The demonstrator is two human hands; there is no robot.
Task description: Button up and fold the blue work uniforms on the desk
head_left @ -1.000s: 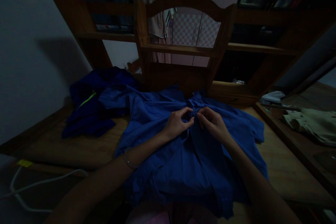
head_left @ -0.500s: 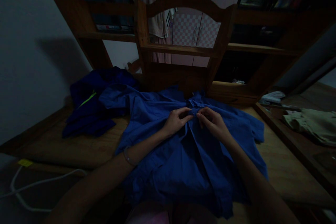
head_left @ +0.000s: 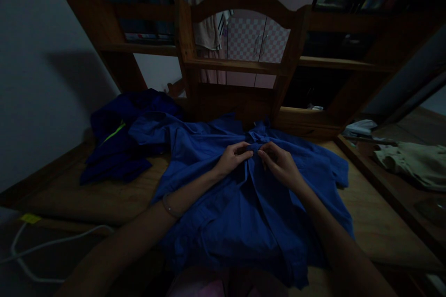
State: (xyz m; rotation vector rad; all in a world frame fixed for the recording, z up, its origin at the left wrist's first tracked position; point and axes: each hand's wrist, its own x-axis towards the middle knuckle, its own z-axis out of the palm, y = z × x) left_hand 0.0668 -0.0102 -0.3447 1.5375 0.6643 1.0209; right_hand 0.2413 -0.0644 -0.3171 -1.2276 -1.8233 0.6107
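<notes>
A blue short-sleeved shirt [head_left: 240, 222] lies spread over the wooden desk, its collar toward the shelf and its hem hanging over the front edge. My left hand [head_left: 232, 157] pinches the front edge of the shirt just below the collar. Close beside it, my right hand [head_left: 277, 160] pinches the other side of the same front opening with thumb and forefinger. The fingertips are only a small gap apart, and any button between them is too dark and small to make out. A bracelet [head_left: 169, 206] circles my left forearm.
A darker blue garment [head_left: 121, 148] with a bright green stripe is heaped at the left on the wooden desk [head_left: 379, 222]. Behind rises a wooden shelf frame [head_left: 240, 65]. A pale folded cloth [head_left: 414, 164] lies at right; a white cable [head_left: 62, 240] hangs at lower left.
Both hands stay at the shirt's front opening, their fingertips shifting slightly. The whole view has moved a little; the garments lie as before.
</notes>
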